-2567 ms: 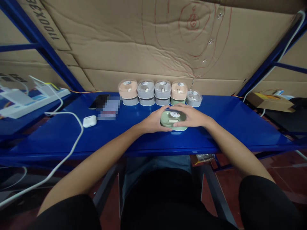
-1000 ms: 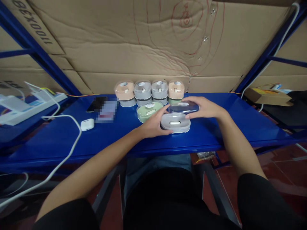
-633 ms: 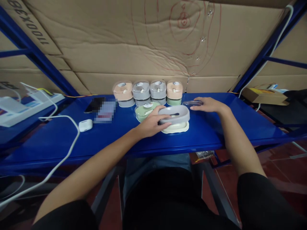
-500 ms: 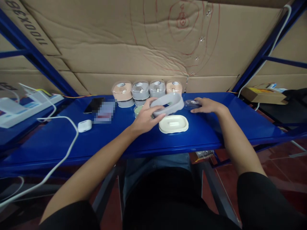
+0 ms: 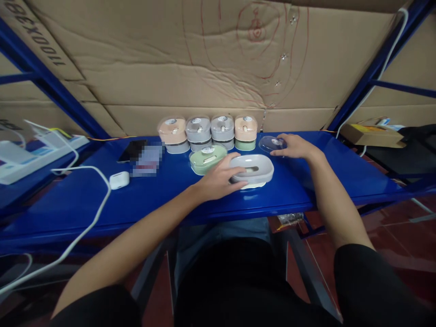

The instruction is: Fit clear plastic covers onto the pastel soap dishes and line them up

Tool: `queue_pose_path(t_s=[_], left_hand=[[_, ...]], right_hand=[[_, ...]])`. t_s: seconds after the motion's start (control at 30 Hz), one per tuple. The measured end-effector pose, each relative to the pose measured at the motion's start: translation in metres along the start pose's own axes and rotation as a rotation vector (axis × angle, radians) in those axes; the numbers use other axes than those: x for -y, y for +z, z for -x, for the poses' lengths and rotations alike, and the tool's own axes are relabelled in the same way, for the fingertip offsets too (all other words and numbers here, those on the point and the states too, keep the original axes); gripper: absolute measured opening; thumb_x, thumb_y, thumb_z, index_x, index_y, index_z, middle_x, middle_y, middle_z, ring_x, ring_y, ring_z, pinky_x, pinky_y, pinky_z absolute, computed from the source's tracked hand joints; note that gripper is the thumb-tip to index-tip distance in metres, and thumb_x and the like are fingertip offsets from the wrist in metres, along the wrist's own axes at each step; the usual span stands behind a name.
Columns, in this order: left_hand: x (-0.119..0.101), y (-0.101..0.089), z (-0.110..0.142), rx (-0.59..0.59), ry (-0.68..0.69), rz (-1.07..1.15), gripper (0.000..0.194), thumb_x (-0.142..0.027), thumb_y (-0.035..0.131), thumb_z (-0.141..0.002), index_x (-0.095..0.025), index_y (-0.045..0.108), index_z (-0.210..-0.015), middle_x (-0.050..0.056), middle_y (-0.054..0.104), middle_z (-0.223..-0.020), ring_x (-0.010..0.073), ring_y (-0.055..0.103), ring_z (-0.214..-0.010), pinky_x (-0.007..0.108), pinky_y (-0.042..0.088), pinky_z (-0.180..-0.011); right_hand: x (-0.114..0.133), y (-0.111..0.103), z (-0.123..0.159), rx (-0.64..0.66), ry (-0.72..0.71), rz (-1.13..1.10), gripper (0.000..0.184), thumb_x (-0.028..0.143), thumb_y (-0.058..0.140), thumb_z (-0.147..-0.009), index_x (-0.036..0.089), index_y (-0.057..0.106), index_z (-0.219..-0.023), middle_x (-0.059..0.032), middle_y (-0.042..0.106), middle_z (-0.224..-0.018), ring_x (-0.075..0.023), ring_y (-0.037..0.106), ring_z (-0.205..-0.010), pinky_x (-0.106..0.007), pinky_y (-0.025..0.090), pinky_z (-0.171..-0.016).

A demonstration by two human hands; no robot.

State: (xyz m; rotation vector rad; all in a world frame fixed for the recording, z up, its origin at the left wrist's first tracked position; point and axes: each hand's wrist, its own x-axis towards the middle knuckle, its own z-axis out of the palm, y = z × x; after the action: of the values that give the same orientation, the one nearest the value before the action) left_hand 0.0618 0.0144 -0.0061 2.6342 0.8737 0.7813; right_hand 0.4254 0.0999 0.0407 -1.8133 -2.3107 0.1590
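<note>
My left hand [image 5: 222, 179] grips the left end of a light grey oval soap box tray [image 5: 262, 175], tilted slightly, with a slot in its floor. Under it, the cream base [image 5: 256, 185] shows only as a thin edge; whether the two are fully seated I cannot tell. At the right, my right hand [image 5: 295, 147] has its fingers on the edge of a clear oval lid [image 5: 269, 144] with a small label, lying at table level. Beside my left hand sits a green soap box [image 5: 206, 159] under a clear lid.
Stacked soap boxes in peach [image 5: 172, 131] and grey [image 5: 199, 130] line the back against the cardboard wall [image 5: 136, 81]. To the left lie a black phone [image 5: 131, 150], a white earphone case [image 5: 119, 180] and a white cable [image 5: 98, 218]. The blue table [image 5: 163, 200] has metal uprights.
My left hand has brought the grey tray down and slightly right, over the cream base, turning it level. The green box is uncovered to view. My right hand stays at the clear lid.
</note>
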Motion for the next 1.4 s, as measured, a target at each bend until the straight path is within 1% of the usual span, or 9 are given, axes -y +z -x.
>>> queue_pose_path(t_s=[0.1, 0.27, 0.47, 0.53, 0.63, 0.7, 0.9, 1.13, 1.4], left_hand=[[-0.004, 0.007, 0.0, 0.069, -0.017, 0.016, 0.042, -0.05, 0.071, -0.105, -0.023, 0.078, -0.137, 0.016, 0.047, -0.17, 0.0386, 0.053, -0.159, 0.058, 0.043, -0.137], [-0.001, 0.001, 0.0, 0.024, -0.099, 0.07, 0.061, -0.052, 0.082, -0.094, -0.025, 0.067, -0.146, 0.015, 0.054, -0.163, 0.0372, 0.057, -0.154, 0.057, 0.045, -0.135], [0.006, -0.002, -0.001, 0.005, -0.14, 0.117, 0.065, -0.047, 0.091, -0.084, -0.025, 0.066, -0.14, 0.013, 0.064, -0.152, 0.0385, 0.063, -0.147, 0.058, 0.05, -0.13], [0.008, 0.0, -0.002, 0.009, -0.164, 0.159, 0.08, -0.046, 0.095, -0.079, -0.025, 0.061, -0.149, 0.015, 0.066, -0.154, 0.0405, 0.064, -0.147, 0.06, 0.051, -0.128], [0.01, 0.005, -0.003, -0.019, -0.227, 0.268, 0.113, -0.047, 0.1, -0.073, -0.024, 0.043, -0.167, 0.021, 0.063, -0.161, 0.0441, 0.062, -0.152, 0.064, 0.05, -0.128], [0.011, 0.008, -0.003, -0.054, -0.269, 0.319, 0.126, -0.047, 0.102, -0.07, -0.022, 0.034, -0.172, 0.025, 0.061, -0.164, 0.046, 0.06, -0.154, 0.067, 0.049, -0.128], [0.01, 0.013, -0.006, -0.133, -0.318, 0.304, 0.124, -0.048, 0.102, -0.07, -0.021, 0.036, -0.171, 0.024, 0.068, -0.153, 0.0462, 0.068, -0.144, 0.069, 0.055, -0.122], [0.005, 0.019, -0.01, -0.145, -0.359, 0.233, 0.123, -0.051, 0.101, -0.071, -0.019, 0.035, -0.17, 0.026, 0.064, -0.159, 0.0514, 0.057, -0.156, 0.073, 0.049, -0.127], [0.005, 0.024, -0.01, -0.151, -0.361, 0.24, 0.132, -0.052, 0.105, -0.068, -0.023, 0.03, -0.173, 0.025, 0.067, -0.154, 0.0529, 0.061, -0.152, 0.076, 0.051, -0.124]], right_hand=[[0.008, -0.002, 0.005, -0.057, -0.069, -0.047, 0.081, 0.073, 0.083, -0.082, 0.019, 0.075, -0.142, -0.0178, 0.082, -0.125, -0.0419, 0.077, -0.114, -0.055, 0.062, -0.1], [0.03, -0.006, 0.017, -0.159, -0.215, -0.257, 0.087, 0.075, 0.088, -0.078, 0.023, 0.073, -0.146, -0.0133, 0.082, -0.123, -0.0377, 0.077, -0.109, -0.055, 0.061, -0.102], [0.052, -0.008, 0.027, -0.182, -0.349, -0.352, 0.087, 0.076, 0.089, -0.078, 0.027, 0.074, -0.147, -0.013, 0.081, -0.132, -0.0387, 0.075, -0.116, -0.056, 0.059, -0.105], [0.058, -0.009, 0.03, -0.141, -0.41, -0.356, 0.087, 0.075, 0.091, -0.076, 0.028, 0.075, -0.148, -0.012, 0.08, -0.137, -0.0377, 0.074, -0.118, -0.055, 0.059, -0.107], [0.067, -0.01, 0.034, -0.054, -0.53, -0.362, 0.085, 0.07, 0.095, -0.076, 0.03, 0.076, -0.148, -0.01, 0.08, -0.141, -0.0361, 0.074, -0.121, -0.053, 0.059, -0.109], [0.073, -0.009, 0.036, -0.023, -0.599, -0.355, 0.082, 0.067, 0.096, -0.076, 0.03, 0.077, -0.147, -0.0094, 0.08, -0.141, -0.0358, 0.075, -0.123, -0.052, 0.058, -0.11], [0.08, 0.0, 0.035, 0.029, -0.653, -0.333, 0.081, 0.062, 0.097, -0.077, 0.028, 0.076, -0.148, -0.0111, 0.077, -0.148, -0.0379, 0.073, -0.133, -0.054, 0.055, -0.117], [0.079, 0.004, 0.031, 0.047, -0.68, -0.346, 0.084, 0.061, 0.097, -0.078, 0.031, 0.073, -0.153, -0.0102, 0.076, -0.151, -0.0377, 0.069, -0.139, -0.058, 0.051, -0.122], [0.077, 0.003, 0.031, 0.067, -0.699, -0.345, 0.08, 0.058, 0.096, -0.081, 0.033, 0.073, -0.153, -0.009, 0.076, -0.148, -0.0362, 0.07, -0.136, -0.056, 0.052, -0.121]])
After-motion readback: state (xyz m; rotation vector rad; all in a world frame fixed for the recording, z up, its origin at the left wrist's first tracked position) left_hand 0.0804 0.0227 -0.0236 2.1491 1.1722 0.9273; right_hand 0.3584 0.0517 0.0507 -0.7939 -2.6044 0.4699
